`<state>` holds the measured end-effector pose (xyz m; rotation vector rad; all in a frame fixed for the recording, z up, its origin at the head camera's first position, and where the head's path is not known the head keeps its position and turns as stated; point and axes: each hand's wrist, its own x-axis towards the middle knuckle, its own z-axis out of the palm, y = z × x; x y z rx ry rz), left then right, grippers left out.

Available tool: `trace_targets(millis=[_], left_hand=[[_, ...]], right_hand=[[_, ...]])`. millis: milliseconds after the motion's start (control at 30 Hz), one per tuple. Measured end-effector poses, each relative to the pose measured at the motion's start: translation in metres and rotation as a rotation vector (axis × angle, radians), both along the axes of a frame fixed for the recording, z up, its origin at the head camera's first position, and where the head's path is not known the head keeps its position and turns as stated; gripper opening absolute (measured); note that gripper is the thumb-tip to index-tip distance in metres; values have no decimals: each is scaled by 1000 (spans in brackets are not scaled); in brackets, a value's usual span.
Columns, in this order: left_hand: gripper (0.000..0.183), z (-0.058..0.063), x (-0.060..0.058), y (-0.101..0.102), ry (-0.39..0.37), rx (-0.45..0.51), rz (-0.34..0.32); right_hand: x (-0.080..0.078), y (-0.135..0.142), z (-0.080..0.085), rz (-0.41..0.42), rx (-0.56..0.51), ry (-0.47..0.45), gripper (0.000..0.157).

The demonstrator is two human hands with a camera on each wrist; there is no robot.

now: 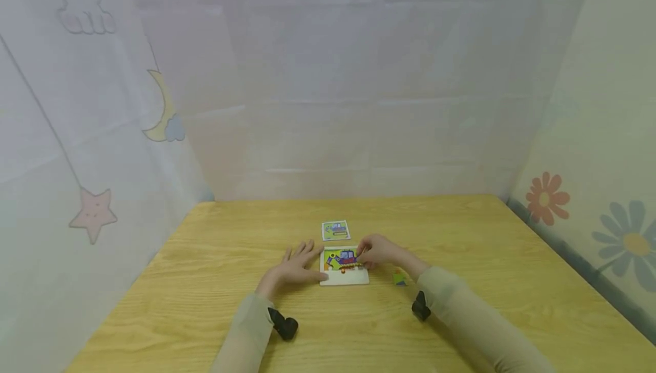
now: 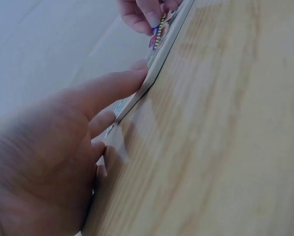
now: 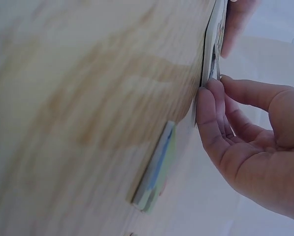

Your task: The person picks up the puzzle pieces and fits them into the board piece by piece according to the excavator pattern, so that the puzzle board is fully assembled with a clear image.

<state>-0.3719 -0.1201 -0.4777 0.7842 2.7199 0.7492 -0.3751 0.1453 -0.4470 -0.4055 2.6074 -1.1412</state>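
A white-framed jigsaw tray (image 1: pixel 333 279) lies flat on the table, its upper part filled by a colourful vehicle picture and its lower strip bare white. My left hand (image 1: pixel 293 269) spreads its straight fingers along the tray's left side, the thumb resting on the frame's near left corner. Over the right edge, my right hand (image 1: pixel 379 251) pinches a thin puzzle piece (image 3: pixel 217 66) between thumb and fingertips, right at the picture; most of it is hidden by the fingers. One loose green and blue puzzle piece (image 1: pixel 400 278) lies to the right, below the right wrist.
Behind the tray lies a small square picture card (image 1: pixel 335 230) with a similar vehicle. The wooden table (image 1: pixel 246 219) meets a pale cloth backdrop (image 1: pixel 359 105) at its far edge. Printed cloth hangs at both sides. Each wrist wears a black camera mount (image 1: pixel 284 326).
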Motion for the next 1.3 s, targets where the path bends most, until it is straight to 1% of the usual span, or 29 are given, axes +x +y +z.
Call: trace_targets(millis=[133,267,600,900,1133,1300], left_hand=[[82,2,2,1,-12,4,-4],[82,5,3,3,-22,2,2],[82,12,9,7,-13,2,4],[83,18,13,12,-8,13,9],[83,19,14,12,-9,21,-1],[83,18,14,11,-11,22,2]], right_hand=[[0,3,-3,8,-8,2,9],[3,5,-1,32,-16,14,8],[5,8,1,58,30,32,10],[7,13,5,79,27,49,11],[7,14,8,147,81,87,15],[9,14,10,162,89,80,18]])
